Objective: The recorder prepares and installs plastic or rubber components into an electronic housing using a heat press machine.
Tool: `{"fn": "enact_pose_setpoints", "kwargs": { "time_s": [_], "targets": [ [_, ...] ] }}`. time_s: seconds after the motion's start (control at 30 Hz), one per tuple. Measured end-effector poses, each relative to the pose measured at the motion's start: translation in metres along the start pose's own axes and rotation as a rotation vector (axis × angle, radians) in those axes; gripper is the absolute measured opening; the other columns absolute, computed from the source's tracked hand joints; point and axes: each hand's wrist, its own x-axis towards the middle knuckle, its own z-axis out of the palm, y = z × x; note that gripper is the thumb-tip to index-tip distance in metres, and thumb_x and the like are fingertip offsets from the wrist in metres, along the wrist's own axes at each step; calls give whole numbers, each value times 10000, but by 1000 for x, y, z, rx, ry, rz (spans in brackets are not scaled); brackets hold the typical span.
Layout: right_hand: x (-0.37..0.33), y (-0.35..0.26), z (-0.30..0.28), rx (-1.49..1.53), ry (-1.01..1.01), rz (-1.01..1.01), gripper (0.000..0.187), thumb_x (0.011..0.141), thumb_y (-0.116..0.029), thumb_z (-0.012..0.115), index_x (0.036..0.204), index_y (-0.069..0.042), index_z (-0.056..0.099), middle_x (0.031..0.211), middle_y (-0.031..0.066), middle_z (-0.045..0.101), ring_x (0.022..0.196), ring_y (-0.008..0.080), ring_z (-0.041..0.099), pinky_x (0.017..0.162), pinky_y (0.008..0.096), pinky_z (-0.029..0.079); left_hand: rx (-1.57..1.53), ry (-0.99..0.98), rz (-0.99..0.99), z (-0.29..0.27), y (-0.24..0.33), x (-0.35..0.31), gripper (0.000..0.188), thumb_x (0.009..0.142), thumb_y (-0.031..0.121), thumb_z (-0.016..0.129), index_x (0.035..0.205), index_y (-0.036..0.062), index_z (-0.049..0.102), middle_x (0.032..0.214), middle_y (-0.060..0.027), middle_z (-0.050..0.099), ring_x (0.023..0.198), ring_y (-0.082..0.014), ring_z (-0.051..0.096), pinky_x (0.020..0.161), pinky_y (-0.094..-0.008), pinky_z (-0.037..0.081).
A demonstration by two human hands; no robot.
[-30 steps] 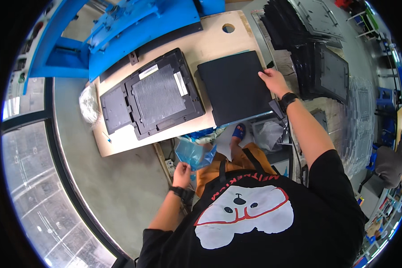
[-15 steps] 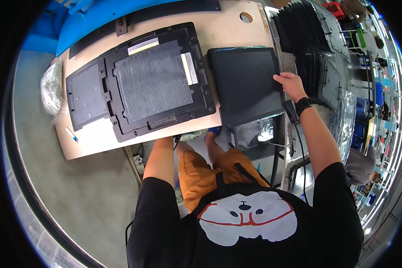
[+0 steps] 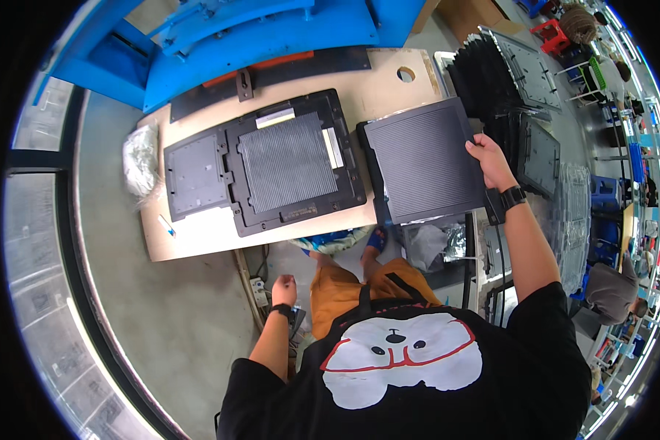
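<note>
My right hand (image 3: pixel 491 160) grips the right edge of a black ribbed panel (image 3: pixel 429 161), thumb on top and fingers hidden beneath. The panel is raised and tilted off a dark piece (image 3: pixel 372 165) showing along its left side. My left hand (image 3: pixel 284 290) is curled closed below the table's front edge, away from everything on it; its inside is hidden. On the table lies a black frame tray (image 3: pixel 348 192) with a grey ribbed sheet (image 3: pixel 290 163) in its recess. Pale strips lie along two of the sheet's sides, and a flat grey plate (image 3: pixel 196 172) adjoins the tray's left.
A blue machine (image 3: pixel 264 44) stands behind the wooden table (image 3: pixel 198 238). Clear plastic (image 3: pixel 141 161) is bunched at the table's left end. Stacked black panels (image 3: pixel 484 77) stand at the right. A lined bin (image 3: pixel 337 240) sits below the front edge.
My right hand has lifted and tilted the ribbed panel, baring a dark piece under its left side. My left hand has come out from under the table edge, back toward my body.
</note>
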Motion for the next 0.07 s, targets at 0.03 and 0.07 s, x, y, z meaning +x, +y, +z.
{"fn": "enact_pose_setpoints", "kwargs": {
  "time_s": [0.03, 0.07],
  "targets": [
    [-6, -3, -2, 27, -8, -4, 154, 942, -103, 616, 1059, -9, 580, 940, 46, 648, 856, 114, 604, 793, 267, 482, -24, -27, 5, -6, 9, -5, 206, 876, 188, 621, 1000, 38, 687, 930, -176, 707, 903, -294, 695, 816, -376, 533],
    [-7, -9, 0, 39, -17, -22, 154, 942, -103, 616, 1059, -9, 580, 940, 46, 648, 856, 114, 604, 793, 267, 482, -47, -46, 5, -13, 13, -12, 208, 879, 193, 624, 1008, 44, 690, 944, -179, 706, 922, -293, 694, 835, -373, 531]
  ]
}}
